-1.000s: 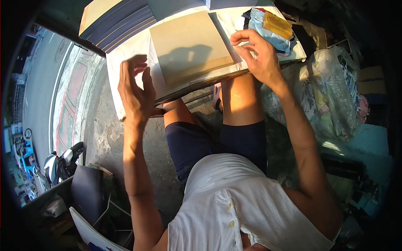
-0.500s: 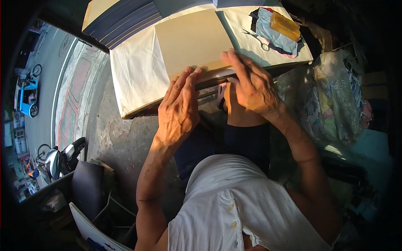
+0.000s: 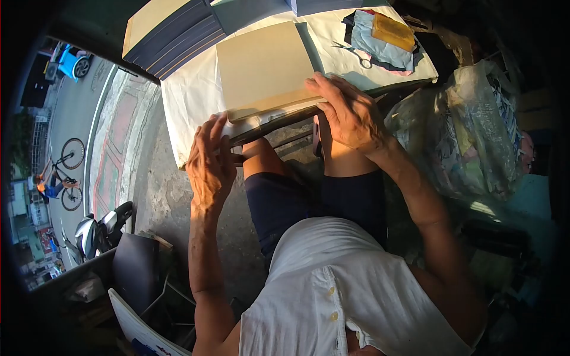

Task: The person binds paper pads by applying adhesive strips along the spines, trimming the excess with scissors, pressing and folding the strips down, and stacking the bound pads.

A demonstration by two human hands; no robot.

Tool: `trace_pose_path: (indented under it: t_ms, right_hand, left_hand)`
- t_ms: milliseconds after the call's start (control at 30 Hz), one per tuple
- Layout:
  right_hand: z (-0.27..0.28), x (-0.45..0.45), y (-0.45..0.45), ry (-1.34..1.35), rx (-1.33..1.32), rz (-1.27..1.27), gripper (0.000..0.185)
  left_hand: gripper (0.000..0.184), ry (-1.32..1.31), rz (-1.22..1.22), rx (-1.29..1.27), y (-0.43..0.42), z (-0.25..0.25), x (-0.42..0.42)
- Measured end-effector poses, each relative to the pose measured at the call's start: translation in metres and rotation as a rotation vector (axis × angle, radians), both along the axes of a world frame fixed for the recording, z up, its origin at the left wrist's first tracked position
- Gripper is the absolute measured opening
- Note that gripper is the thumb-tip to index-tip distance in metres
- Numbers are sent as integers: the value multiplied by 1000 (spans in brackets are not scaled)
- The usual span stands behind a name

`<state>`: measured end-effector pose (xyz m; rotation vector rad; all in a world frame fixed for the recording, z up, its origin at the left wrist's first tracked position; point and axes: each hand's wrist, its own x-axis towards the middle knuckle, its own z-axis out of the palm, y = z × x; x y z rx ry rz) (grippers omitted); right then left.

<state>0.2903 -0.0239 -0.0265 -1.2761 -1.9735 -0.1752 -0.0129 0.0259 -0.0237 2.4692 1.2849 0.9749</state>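
Note:
A flat tan paper-covered board [image 3: 264,65], perhaps a book cover, lies on the white-covered table [image 3: 190,98], its near edge along the table's front edge. A narrower tan strip runs along that near edge. At its near left corner is my left hand [image 3: 211,163], fingers bent over the table edge and apart, thumb beside the corner. My right hand [image 3: 353,118] rests at the near right edge with fingers stretched over the board and the thumb lower, by the rim. Neither hand visibly grasps anything; the undersides of the fingers are hidden.
Stacks of dark-edged books or boards [image 3: 178,38] stand at the back left. Scissors [image 3: 356,54] and a yellow block [image 3: 393,31] on folded cloths [image 3: 380,50] lie back right. A clear bag of scraps [image 3: 469,130] hangs right. A street with a cyclist [image 3: 52,181] is left.
My left hand has slid left and toward me, to the board's corner. My right hand has shifted slightly left and down along the edge. The view has turned a little.

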Motion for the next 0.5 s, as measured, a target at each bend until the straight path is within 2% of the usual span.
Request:
trace_pose_path:
  t_ms: [33,100,133,167,233,333,433,467,500]
  right_hand:
    - [0,0,0,11,11,-11,61]
    - [-1,5,-2,372,-206,112,63]
    - [12,8,-8,543,-340,116,58]
    - [0,13,0,657,-148,145,53]
    - [4,23,-4,591,-95,-41,50]
    - [7,4,-15,490,-94,-115,48]
    - [8,-21,-26,450,-138,-219,45]
    - [7,-23,-32,455,-139,-221,45]
    - [5,-23,-38,558,-225,-233,43]
  left_hand:
    - [36,62,31,61,5,-3,-12]
    - [38,11,45,9,2,-4,-16]
    - [35,12,16,117,1,-1,-13]
    - [33,12,-13,222,-1,1,-7]
    - [36,13,-123,299,1,3,7]
    - [40,22,-197,287,2,3,40]
    - [33,-4,-287,259,12,-5,67]
    - [29,-49,-250,276,12,-9,73]
    - [29,-43,-253,275,12,-9,74]
